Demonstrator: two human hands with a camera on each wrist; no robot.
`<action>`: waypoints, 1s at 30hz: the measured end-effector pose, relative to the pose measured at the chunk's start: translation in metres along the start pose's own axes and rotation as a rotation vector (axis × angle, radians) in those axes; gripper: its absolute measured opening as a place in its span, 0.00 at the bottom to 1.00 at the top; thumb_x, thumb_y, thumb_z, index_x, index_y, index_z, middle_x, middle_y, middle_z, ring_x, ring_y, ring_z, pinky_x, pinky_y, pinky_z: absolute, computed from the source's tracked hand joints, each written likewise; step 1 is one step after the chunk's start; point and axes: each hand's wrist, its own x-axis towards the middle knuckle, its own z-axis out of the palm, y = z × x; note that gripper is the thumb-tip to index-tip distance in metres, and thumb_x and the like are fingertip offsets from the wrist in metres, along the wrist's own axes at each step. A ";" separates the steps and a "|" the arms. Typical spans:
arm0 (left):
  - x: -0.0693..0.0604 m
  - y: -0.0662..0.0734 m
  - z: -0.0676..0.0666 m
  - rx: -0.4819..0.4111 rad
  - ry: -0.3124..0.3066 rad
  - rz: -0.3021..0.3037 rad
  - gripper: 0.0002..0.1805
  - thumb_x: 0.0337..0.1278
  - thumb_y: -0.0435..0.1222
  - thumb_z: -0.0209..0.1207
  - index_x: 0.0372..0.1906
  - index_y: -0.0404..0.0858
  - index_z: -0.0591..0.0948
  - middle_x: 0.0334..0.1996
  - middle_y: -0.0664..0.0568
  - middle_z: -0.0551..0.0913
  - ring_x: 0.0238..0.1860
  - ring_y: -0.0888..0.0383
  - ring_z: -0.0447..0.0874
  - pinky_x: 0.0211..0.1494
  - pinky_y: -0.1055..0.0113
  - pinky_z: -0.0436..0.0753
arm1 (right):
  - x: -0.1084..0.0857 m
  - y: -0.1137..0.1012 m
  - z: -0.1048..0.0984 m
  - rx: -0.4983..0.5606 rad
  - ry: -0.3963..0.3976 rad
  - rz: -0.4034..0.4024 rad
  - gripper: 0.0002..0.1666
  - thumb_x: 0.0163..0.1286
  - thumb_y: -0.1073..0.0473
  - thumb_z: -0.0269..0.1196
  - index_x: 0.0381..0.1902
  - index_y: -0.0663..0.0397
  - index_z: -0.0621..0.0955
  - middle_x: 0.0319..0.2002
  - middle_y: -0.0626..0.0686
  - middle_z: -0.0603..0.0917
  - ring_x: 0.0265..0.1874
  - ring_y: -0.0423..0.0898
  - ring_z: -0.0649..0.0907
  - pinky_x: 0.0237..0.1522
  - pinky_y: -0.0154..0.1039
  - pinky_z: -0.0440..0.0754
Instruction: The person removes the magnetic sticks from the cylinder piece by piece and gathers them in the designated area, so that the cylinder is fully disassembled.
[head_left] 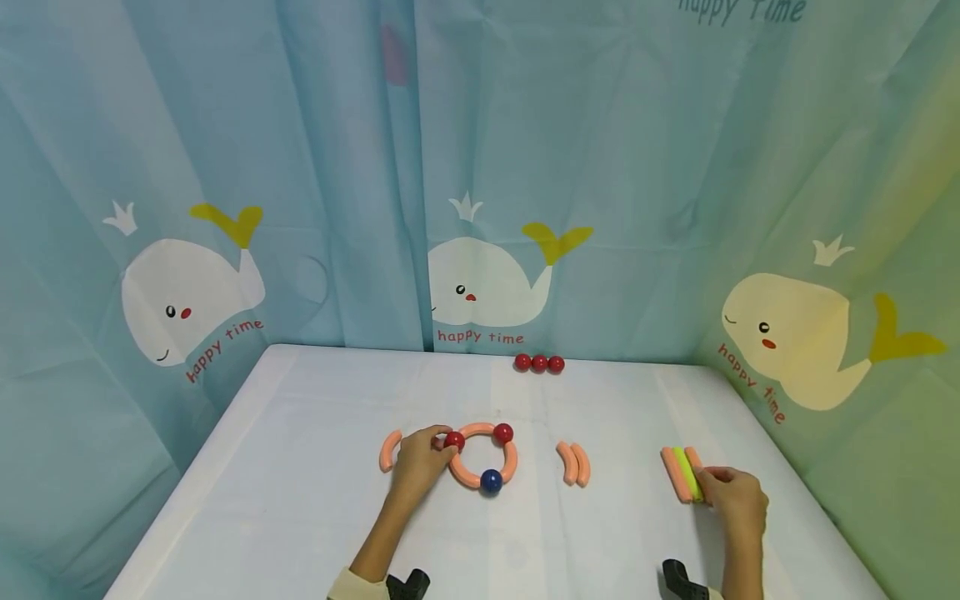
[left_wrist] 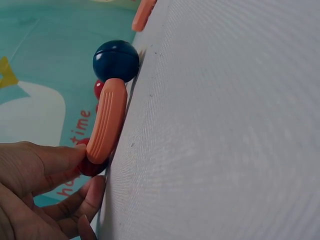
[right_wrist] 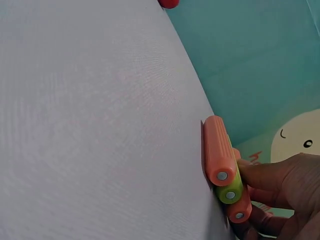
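Observation:
A ring of curved orange pieces point(head_left: 511, 460) joined by two red balls point(head_left: 503, 433) and a blue ball point(head_left: 491, 481) lies on the white table. The left hand point(head_left: 420, 461) pinches the red ball point(head_left: 454, 441) at the ring's left side; in the left wrist view the hand point(left_wrist: 45, 185) has its fingertips at that ball beside a curved orange piece point(left_wrist: 108, 120). At the right, the right hand point(head_left: 737, 497) grips the right one of two straight orange sticks point(head_left: 677, 475) with a green stick point(head_left: 687, 473) between them. The right wrist view shows the hand point(right_wrist: 285, 195) at their far side.
One curved orange piece point(head_left: 389, 451) lies left of the left hand. Two more curved pieces point(head_left: 574, 464) sit between the ring and the sticks. Three red balls point(head_left: 539, 363) stand in a row at the table's back edge, before a whale-patterned curtain point(head_left: 630, 150).

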 end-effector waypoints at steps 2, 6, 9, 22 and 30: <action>0.000 -0.001 0.000 -0.005 0.006 0.003 0.17 0.51 0.35 0.69 0.49 0.38 0.85 0.27 0.52 0.80 0.25 0.63 0.74 0.25 0.73 0.71 | 0.000 -0.002 0.001 -0.013 0.010 -0.002 0.26 0.67 0.50 0.62 0.46 0.71 0.81 0.30 0.60 0.83 0.32 0.53 0.76 0.29 0.41 0.67; 0.000 -0.002 0.000 -0.009 0.024 0.024 0.17 0.50 0.34 0.69 0.48 0.38 0.85 0.25 0.53 0.81 0.24 0.64 0.74 0.24 0.73 0.71 | 0.000 -0.001 0.002 -0.020 0.007 -0.004 0.25 0.67 0.50 0.62 0.46 0.71 0.81 0.31 0.62 0.84 0.31 0.52 0.77 0.28 0.41 0.67; 0.000 -0.002 0.000 -0.007 0.028 0.034 0.17 0.50 0.35 0.69 0.48 0.38 0.85 0.25 0.53 0.81 0.24 0.64 0.73 0.24 0.72 0.71 | -0.001 0.000 0.002 -0.017 0.010 -0.018 0.26 0.68 0.50 0.62 0.46 0.71 0.81 0.36 0.66 0.84 0.34 0.55 0.78 0.28 0.41 0.67; -0.001 0.000 -0.003 0.001 0.001 0.033 0.18 0.51 0.34 0.69 0.49 0.37 0.85 0.26 0.53 0.80 0.25 0.63 0.73 0.25 0.73 0.71 | -0.001 0.001 0.005 0.000 0.032 -0.016 0.29 0.69 0.47 0.59 0.50 0.71 0.80 0.44 0.70 0.82 0.41 0.59 0.77 0.31 0.44 0.68; -0.002 0.000 -0.005 -0.010 -0.021 0.048 0.20 0.50 0.34 0.69 0.51 0.35 0.83 0.28 0.50 0.82 0.27 0.62 0.75 0.28 0.72 0.74 | -0.004 -0.015 0.012 0.016 0.234 -0.207 0.22 0.73 0.53 0.54 0.45 0.70 0.81 0.40 0.70 0.83 0.38 0.61 0.80 0.31 0.40 0.69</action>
